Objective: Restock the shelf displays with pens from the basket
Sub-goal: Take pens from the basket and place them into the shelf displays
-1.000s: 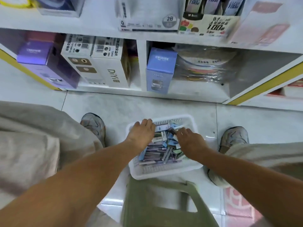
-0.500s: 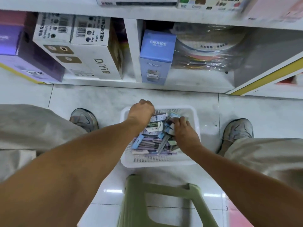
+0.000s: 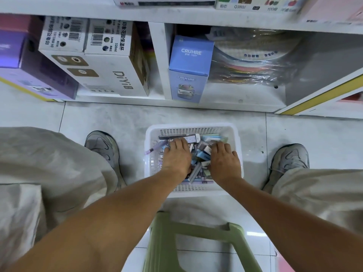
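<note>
We looked down at a white basket [image 3: 234, 132] on the tiled floor [image 3: 117, 118], full of pens [image 3: 198, 163]. Our left hand [image 3: 176, 156] and right hand [image 3: 225, 161] both lay palm-down on the pile, fingers pointing far. A shoe [image 3: 102, 146] stood left, another [image 3: 290, 158] right. A green stool [image 3: 196, 242] sat near us. Beyond, the shelf [image 3: 159, 61] held a blue box [image 3: 189, 69] and white boxes [image 3: 102, 61].

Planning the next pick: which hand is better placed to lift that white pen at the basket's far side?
Left, probably. The left hand has its fingers touching the white pen in the basket; the right hand lies further right, over other packs.
</note>
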